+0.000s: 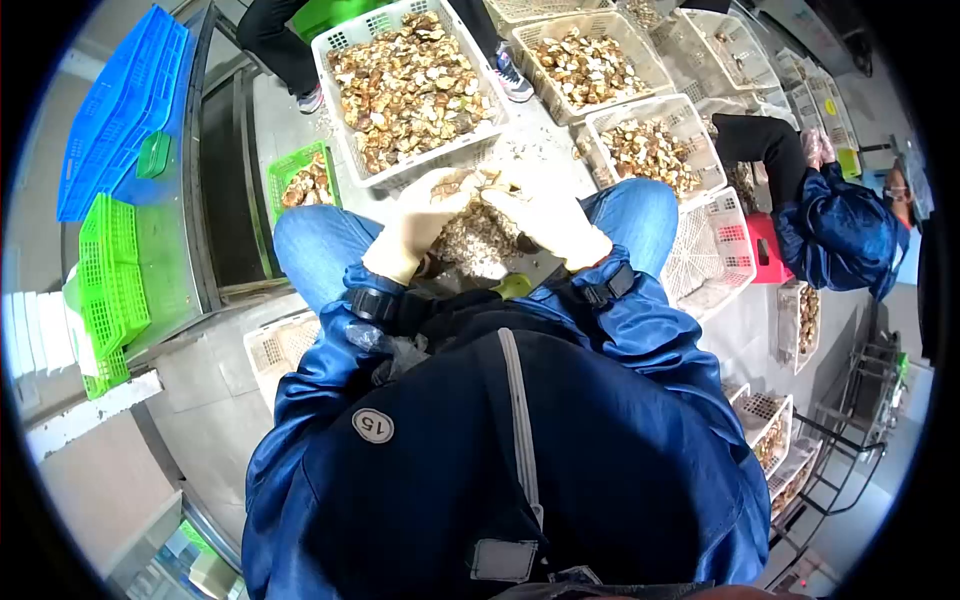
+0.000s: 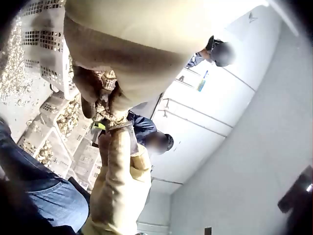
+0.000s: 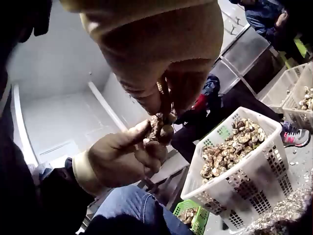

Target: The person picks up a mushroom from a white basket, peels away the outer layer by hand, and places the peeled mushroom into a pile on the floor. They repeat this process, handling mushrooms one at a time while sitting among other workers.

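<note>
Both hands wear pale cream gloves and meet between the knees. My left hand [image 1: 418, 222] holds a small brown-and-cream mushroom [image 3: 155, 128] between thumb and fingers. My right hand [image 1: 550, 220] comes against it from the other side, fingers curled. In the left wrist view, a grey, blade-like piece [image 2: 128, 131] shows at the right hand's fingertips, right at the mushroom; most of it is hidden by the glove. Below the hands, between the thighs, lies a heap of pale, speckled scraps [image 1: 478, 240]. A large white crate [image 1: 352, 165] full of mushrooms stands just ahead.
A small green basket [image 1: 275, 185] of mushrooms is beside the left knee. More white crates [image 1: 598, 118] stand ahead and right, one white basket [image 1: 708, 255] near the right knee. A metal table [image 1: 185, 250] with blue crates [image 1: 125, 115] stands left. Other people sit nearby.
</note>
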The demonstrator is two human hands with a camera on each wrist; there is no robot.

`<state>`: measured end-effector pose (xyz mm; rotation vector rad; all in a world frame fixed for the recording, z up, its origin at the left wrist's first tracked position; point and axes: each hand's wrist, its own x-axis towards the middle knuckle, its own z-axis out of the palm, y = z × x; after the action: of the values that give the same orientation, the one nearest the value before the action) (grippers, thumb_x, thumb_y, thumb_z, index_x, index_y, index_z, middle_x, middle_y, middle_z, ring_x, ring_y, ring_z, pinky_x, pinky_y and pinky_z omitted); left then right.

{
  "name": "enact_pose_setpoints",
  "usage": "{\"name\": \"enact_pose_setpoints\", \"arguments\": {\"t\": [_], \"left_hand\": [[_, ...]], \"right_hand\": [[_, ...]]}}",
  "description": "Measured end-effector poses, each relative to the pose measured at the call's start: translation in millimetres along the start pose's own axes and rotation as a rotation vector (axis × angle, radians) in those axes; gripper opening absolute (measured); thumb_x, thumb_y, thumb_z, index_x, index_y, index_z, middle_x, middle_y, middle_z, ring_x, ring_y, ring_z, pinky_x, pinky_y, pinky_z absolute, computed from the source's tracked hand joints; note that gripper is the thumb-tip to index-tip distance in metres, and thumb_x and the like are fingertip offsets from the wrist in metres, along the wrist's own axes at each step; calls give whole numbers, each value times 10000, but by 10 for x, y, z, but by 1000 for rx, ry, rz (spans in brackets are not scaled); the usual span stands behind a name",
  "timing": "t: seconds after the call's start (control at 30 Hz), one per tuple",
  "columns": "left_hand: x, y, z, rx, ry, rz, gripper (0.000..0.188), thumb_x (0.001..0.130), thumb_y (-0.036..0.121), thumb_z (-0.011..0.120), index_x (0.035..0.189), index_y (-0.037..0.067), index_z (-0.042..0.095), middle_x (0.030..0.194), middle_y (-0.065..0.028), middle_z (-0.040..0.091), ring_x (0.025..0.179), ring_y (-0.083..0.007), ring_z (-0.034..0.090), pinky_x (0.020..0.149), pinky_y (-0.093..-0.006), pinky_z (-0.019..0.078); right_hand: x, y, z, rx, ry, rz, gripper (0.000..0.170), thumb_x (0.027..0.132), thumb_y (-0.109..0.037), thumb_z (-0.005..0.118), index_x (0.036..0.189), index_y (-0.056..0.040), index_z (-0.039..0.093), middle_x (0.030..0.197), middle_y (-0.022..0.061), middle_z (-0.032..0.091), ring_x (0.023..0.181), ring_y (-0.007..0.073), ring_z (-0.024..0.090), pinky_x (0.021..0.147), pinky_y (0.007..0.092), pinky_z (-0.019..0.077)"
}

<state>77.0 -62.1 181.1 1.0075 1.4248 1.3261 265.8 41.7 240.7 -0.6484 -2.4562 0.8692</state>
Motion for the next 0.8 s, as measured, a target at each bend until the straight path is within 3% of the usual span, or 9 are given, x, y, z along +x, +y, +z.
{"name": "enact_pose_setpoints", "arguments": {"t": [0.13, 0.23, 0.33, 0.43, 0.47, 0.57, 0.63, 0.73, 0.8], "left_hand": [[-19, 49, -31, 116, 11, 36, 316, 900, 50, 650, 1196, -58, 620, 1125, -101, 687, 1014, -147, 619, 907, -279, 495], [-29, 136, -11, 170, 15, 93, 334, 888, 48, 664, 1203, -54, 619, 1122, -108, 691, 1010, -153, 624, 912, -287, 498], [-29, 145, -8, 292, -34, 176, 329, 884, 51, 666, 1198, -43, 627, 1114, -111, 692, 1011, -151, 629, 910, -283, 504], [-39, 164, 52, 210, 47, 176, 312, 877, 57, 682, 1175, -25, 645, 1101, -100, 697, 991, -144, 638, 882, -275, 516], [-35, 141, 55, 228, 50, 165, 307, 874, 60, 689, 1168, -20, 649, 1095, -95, 699, 984, -142, 641, 869, -273, 520], [-33, 114, 65, 270, 46, 118, 303, 860, 62, 708, 1151, -5, 660, 1082, -88, 705, 960, -146, 654, 834, -274, 530], [-71, 251, 69, 286, 27, 57, 311, 846, 55, 717, 1148, 1, 664, 1078, -96, 708, 939, -163, 669, 817, -280, 536], [-28, 234, 68, 592, 74, 425, 326, 824, 47, 724, 1143, 7, 669, 1075, -131, 704, 936, -199, 688, 812, -293, 544], [-29, 261, 87, 584, 72, 454, 344, 811, 47, 728, 1149, 16, 668, 1083, -149, 700, 939, -225, 695, 806, -300, 548]], "right_hand": [[63, -49, -39, 68, -69, 164, 270, 910, -217, 652, 1099, -26, 673, 1028, 153, 694, 937, 300, 668, 824, 371, 530], [39, -30, 14, 170, 0, 16, 267, 902, -214, 661, 1089, -23, 673, 974, 160, 696, 900, 302, 671, 807, 370, 532], [81, -82, -83, 231, -94, 305, 271, 888, -226, 687, 1074, -29, 678, 933, 157, 696, 862, 313, 670, 789, 375, 530], [44, -69, -26, 227, -67, 259, 255, 890, -233, 684, 1042, -28, 685, 933, 151, 697, 848, 316, 670, 776, 387, 525], [-2, 79, 83, 147, -3, 61, 251, 894, -242, 675, 1020, -26, 692, 919, 147, 696, 834, 321, 665, 763, 393, 523], [67, -84, -75, 172, -95, 272, 254, 889, -262, 685, 1000, -34, 695, 920, 144, 691, 831, 333, 656, 756, 404, 521], [40, 36, -14, 57, -50, 157, 256, 886, -279, 684, 1002, -52, 700, 924, 150, 688, 823, 342, 651, 749, 410, 521], [-14, 64, 34, 159, -75, 199, 264, 881, -273, 680, 1015, -48, 703, 913, 154, 691, 822, 327, 659, 753, 404, 526], [4, 123, 27, 239, -43, 298, 260, 870, -274, 694, 961, -30, 686, 864, 145, 674, 798, 319, 650, 727, 398, 517]]}}
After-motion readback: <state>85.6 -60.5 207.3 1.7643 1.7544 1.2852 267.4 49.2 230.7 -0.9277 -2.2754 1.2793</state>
